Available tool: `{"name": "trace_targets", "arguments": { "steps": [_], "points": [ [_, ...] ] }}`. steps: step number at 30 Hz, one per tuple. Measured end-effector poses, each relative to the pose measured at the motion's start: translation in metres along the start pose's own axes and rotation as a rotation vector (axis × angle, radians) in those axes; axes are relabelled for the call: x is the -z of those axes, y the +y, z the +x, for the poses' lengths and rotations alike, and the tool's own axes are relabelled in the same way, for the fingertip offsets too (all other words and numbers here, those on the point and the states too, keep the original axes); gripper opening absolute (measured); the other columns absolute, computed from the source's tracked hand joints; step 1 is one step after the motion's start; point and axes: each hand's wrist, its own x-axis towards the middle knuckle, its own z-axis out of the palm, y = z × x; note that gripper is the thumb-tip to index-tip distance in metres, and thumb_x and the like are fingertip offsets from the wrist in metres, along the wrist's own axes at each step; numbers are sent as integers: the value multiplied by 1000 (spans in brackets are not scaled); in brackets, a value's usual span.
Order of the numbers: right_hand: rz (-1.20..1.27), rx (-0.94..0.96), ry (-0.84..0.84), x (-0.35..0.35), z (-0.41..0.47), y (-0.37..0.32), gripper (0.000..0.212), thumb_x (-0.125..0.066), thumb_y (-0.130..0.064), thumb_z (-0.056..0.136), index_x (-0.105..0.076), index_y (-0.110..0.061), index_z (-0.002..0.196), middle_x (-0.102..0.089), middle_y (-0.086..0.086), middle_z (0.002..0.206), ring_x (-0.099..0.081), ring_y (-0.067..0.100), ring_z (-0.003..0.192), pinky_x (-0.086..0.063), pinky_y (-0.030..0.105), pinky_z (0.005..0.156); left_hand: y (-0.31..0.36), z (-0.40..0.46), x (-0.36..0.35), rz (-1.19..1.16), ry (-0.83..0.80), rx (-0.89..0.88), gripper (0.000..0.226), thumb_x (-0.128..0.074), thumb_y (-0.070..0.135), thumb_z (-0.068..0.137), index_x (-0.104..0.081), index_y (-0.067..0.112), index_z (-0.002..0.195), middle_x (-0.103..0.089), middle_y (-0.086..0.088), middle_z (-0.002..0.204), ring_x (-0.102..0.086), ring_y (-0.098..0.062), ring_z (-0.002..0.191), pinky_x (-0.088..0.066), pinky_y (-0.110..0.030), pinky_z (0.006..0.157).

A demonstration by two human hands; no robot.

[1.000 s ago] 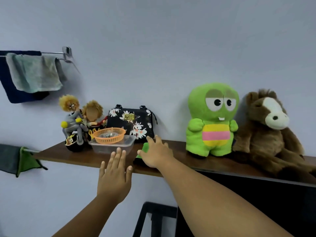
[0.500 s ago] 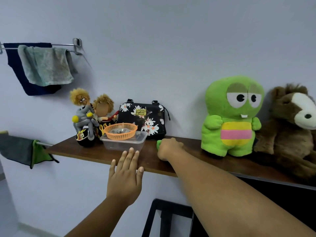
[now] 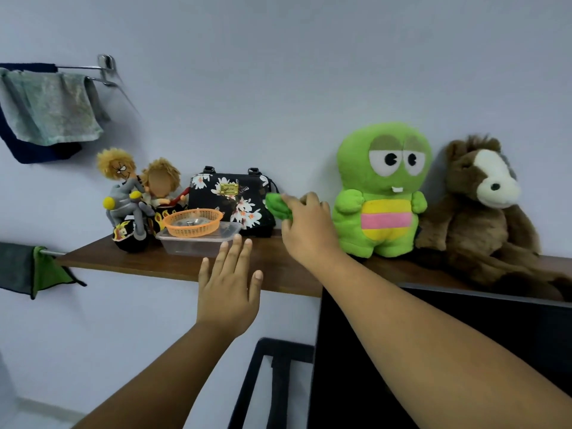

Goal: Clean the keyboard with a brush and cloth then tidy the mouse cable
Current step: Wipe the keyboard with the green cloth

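My right hand (image 3: 305,229) grips a bunched green cloth (image 3: 278,205), lifted above the wooden shelf (image 3: 173,264) in front of the floral bag. My left hand (image 3: 227,289) hovers below the shelf's front edge with its fingers straight and spread, holding nothing. No keyboard, brush or mouse cable shows in this view.
On the shelf stand two dolls on a toy motorbike (image 3: 133,196), a clear tub (image 3: 198,241) with an orange basket (image 3: 193,222), a floral black bag (image 3: 230,198), a green plush (image 3: 382,187) and a brown plush horse (image 3: 486,209). Towels (image 3: 49,109) hang on a rail; a dark monitor (image 3: 448,351) is below right.
My right hand closed round the green cloth on the shelf and lifted it up and to the right. My left hand stayed open under the shelf edge.
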Motion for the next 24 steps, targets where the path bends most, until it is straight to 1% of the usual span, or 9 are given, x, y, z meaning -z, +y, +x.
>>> {"name": "trace_targets", "arguments": {
  "steps": [3, 5, 8, 11, 14, 19, 21, 24],
  "points": [
    [69, 38, 168, 32, -24, 19, 53, -54, -18, 81, -55, -22, 134, -51, 11, 110, -49, 33, 101, -48, 43, 88, 32, -13, 4, -64, 18, -48, 61, -17, 48, 96, -11, 29, 153, -3, 11, 161, 6, -6, 147, 2, -41, 118],
    [124, 59, 244, 52, -47, 35, 54, -55, -18, 79, -58, -19, 133, -52, 10, 107, -51, 32, 96, -48, 43, 87, 56, -25, 4, -92, 21, -75, 60, -19, 48, 97, -12, 29, 153, -4, 11, 161, 5, -5, 147, 1, -41, 118],
    [187, 98, 324, 79, -83, 53, 55, -55, -17, 76, -60, -17, 131, -52, 9, 105, -53, 30, 95, -47, 42, 88, 79, -45, 3, -110, 34, -87, 61, -21, 47, 96, -14, 27, 153, -8, 10, 161, 2, -6, 147, -1, -42, 119],
    [225, 105, 362, 100, -128, 77, 57, -58, -12, 73, -62, -14, 130, -52, 9, 105, -54, 28, 95, -48, 42, 88, 104, -72, -4, -119, 16, -94, 61, -23, 46, 96, -17, 25, 153, -10, 9, 161, 0, -7, 148, -5, -44, 119],
    [273, 97, 351, 110, -176, 103, 57, -60, -8, 72, -63, -13, 129, -52, 9, 107, -56, 29, 94, -49, 42, 86, 127, -106, -13, -124, -18, -102, 60, -27, 43, 96, -21, 24, 152, -13, 8, 161, -2, -8, 148, -7, -43, 118],
    [293, 50, 273, 109, -245, 146, 57, -62, -3, 73, -63, -13, 129, -53, 11, 110, -55, 29, 96, -48, 40, 84, 157, -156, -30, -140, -68, -97, 58, -30, 40, 96, -25, 22, 151, -19, 6, 159, -7, -10, 148, -10, -43, 118],
    [287, 6, 230, 104, -271, 162, 58, -61, -5, 73, -62, -14, 130, -53, 9, 114, -53, 26, 99, -48, 35, 87, 166, -178, -40, -147, -101, -77, 58, -31, 39, 96, -26, 22, 151, -20, 6, 159, -9, -11, 148, -11, -42, 118],
    [291, -78, 155, 95, -313, 186, 57, -62, -7, 73, -62, -15, 130, -52, 5, 118, -51, 22, 103, -44, 25, 93, 177, -215, -58, -153, -165, -24, 58, -32, 39, 95, -27, 22, 150, -21, 7, 159, -8, -10, 148, -10, -41, 118]
  ]
}}
